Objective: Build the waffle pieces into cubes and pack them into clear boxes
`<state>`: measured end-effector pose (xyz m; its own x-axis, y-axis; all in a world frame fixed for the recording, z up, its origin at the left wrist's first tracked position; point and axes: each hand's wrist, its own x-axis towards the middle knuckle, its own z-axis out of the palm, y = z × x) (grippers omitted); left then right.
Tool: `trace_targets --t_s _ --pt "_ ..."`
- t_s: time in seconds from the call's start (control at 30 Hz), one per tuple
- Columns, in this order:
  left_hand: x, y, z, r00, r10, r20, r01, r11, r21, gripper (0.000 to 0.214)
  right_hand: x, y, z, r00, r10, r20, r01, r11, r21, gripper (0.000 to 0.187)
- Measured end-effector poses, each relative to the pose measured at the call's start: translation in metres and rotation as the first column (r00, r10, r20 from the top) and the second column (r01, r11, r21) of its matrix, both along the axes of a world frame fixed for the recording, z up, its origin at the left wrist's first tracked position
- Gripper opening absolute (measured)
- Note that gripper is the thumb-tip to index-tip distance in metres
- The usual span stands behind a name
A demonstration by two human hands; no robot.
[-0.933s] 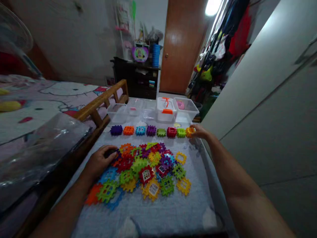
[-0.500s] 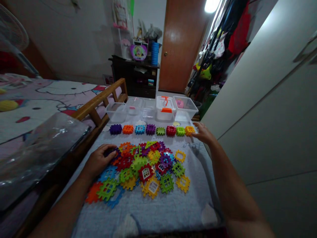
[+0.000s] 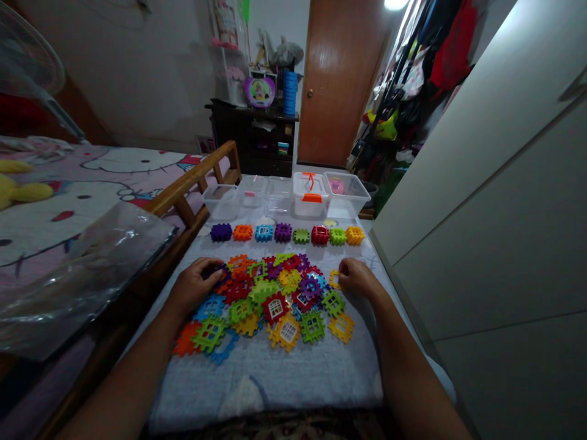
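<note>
A heap of flat, toothed plastic tiles (image 3: 270,299) in many colours lies on a pale grey cloth (image 3: 293,373). Behind it a row of assembled cubes (image 3: 287,233) runs from purple at the left to an orange-yellow cube (image 3: 354,234) at the right. My left hand (image 3: 195,287) rests on the heap's left edge, fingers curled over a dark purple tile (image 3: 215,273). My right hand (image 3: 360,278) sits at the heap's right edge, fingers curled beside a yellow tile (image 3: 334,280); I cannot make out whether it grips it.
Clear plastic boxes (image 3: 346,194) and a white box with an orange latch (image 3: 310,195) stand behind the cubes. A wooden bed rail (image 3: 190,183) and a clear plastic bag (image 3: 87,269) lie to the left. A white cabinet wall (image 3: 481,201) rises on the right.
My right hand has let go of the orange-yellow cube at the row's right end and come back to the right edge of the heap. My left hand has stayed on the heap.
</note>
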<state>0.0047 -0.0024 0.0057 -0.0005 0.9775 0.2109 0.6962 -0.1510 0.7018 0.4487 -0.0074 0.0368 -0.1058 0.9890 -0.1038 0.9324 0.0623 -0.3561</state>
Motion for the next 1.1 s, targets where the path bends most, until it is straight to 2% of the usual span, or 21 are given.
trace_targets --t_s 0.07,0.17,0.27,0.4,0.47,0.57,0.63,0.83,0.97,1.1 --pt "0.0 0.0 -0.001 1.0 0.001 0.0 -0.001 1.0 -0.005 0.04 0.0 0.0 -0.003 0.999 -0.021 -0.028 0.022 0.999 0.039 0.005" --pt "-0.001 0.0 -0.001 1.0 -0.003 -0.008 0.003 1.0 -0.004 0.041 0.001 0.0 -0.007 0.98 -0.054 -0.19 0.083 0.986 0.143 0.005" --pt "0.0 0.0 0.0 1.0 -0.006 -0.012 0.006 1.0 -0.003 0.041 0.0 -0.001 -0.008 0.925 -0.04 -0.377 0.153 0.95 0.274 0.004" --pt "0.001 -0.001 0.003 1.0 0.005 -0.005 -0.005 1.0 0.002 0.041 -0.002 0.0 -0.007 0.891 0.012 -0.454 0.19 0.898 0.397 0.004" --pt "0.001 -0.001 0.003 1.0 0.006 -0.005 -0.006 1.0 0.002 0.041 -0.004 -0.002 -0.006 0.889 0.07 -0.452 0.125 0.913 0.387 0.005" --pt "0.002 -0.001 0.004 1.0 0.005 -0.012 -0.005 1.0 0.008 0.041 -0.006 -0.005 -0.003 0.883 0.185 -0.431 -0.041 0.946 0.321 0.004" --pt "0.001 -0.001 0.004 1.0 0.001 -0.012 0.0 1.0 0.013 0.04 -0.005 -0.008 -0.002 0.887 0.209 -0.411 -0.104 0.959 0.263 0.003" --pt "0.002 -0.001 0.002 1.0 0.006 0.009 -0.006 1.0 0.001 0.04 0.001 -0.008 -0.005 0.954 0.087 -0.287 -0.026 0.977 0.211 0.016" --pt "0.002 -0.001 0.003 1.0 0.013 0.004 -0.013 1.0 0.004 0.04 0.0 -0.007 -0.008 0.982 0.082 -0.169 -0.054 0.985 0.165 0.036" --pt "0.002 -0.002 0.003 1.0 0.025 -0.002 -0.025 1.0 -0.005 0.04 0.0 -0.005 -0.012 0.982 0.072 -0.174 -0.039 0.982 0.185 0.046"
